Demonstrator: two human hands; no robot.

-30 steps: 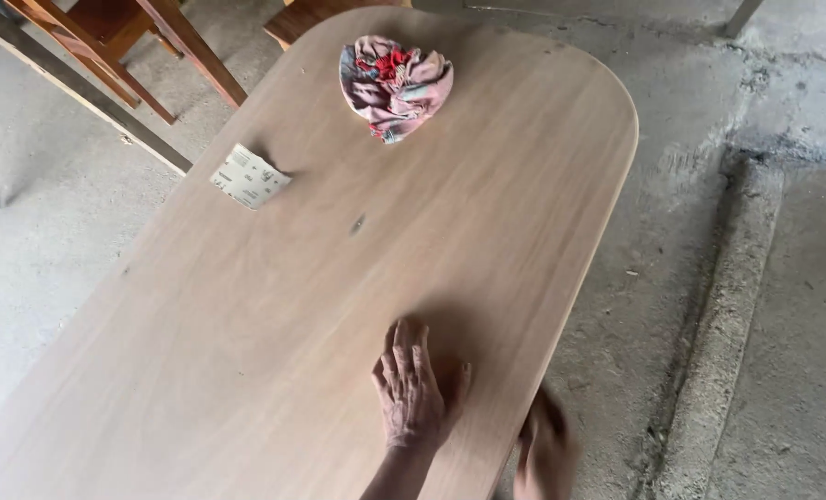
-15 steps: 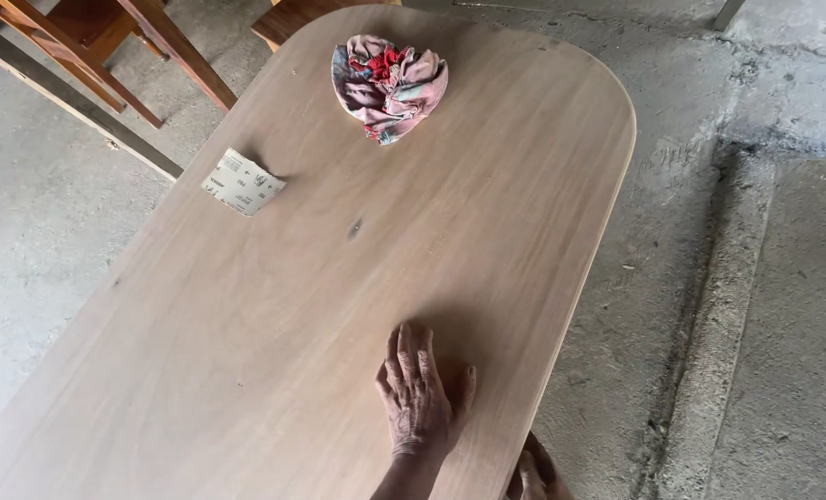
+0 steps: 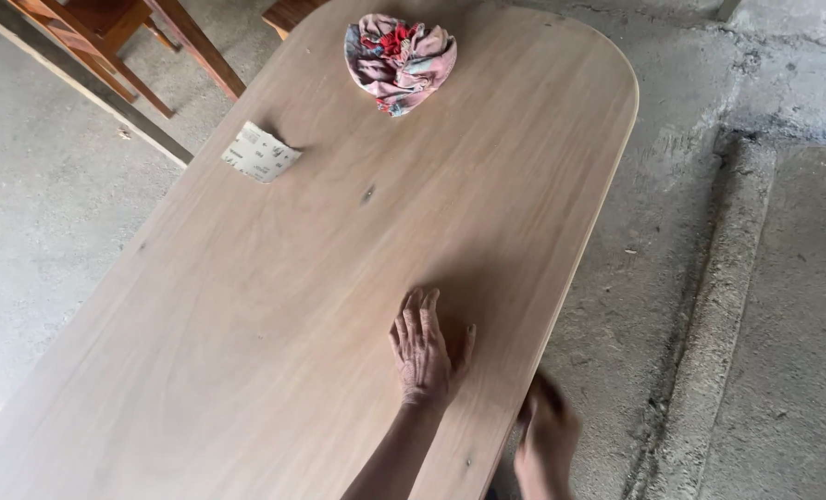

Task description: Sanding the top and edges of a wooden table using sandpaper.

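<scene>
Worktop (image 3: pixel 274 306), a long rounded slab of pale wood, fills most of the view, and the left hand (image 3: pixel 424 347) lies flat on it near its right edge, palm down, fingers spread and holding nothing. The right hand (image 3: pixel 547 443) is off the slab, just beside that same edge and lower down; it is blurred, so I cannot tell how far open it is or whether it grips the rim. Well apart, toward the far end, sit a folded piece of sandpaper (image 3: pixel 260 153) and a bunched flowered rag (image 3: pixel 399 51). Compared with half a second ago, the left hand rests in the same spot, while the right hand shows more fully beside the edge.
</scene>
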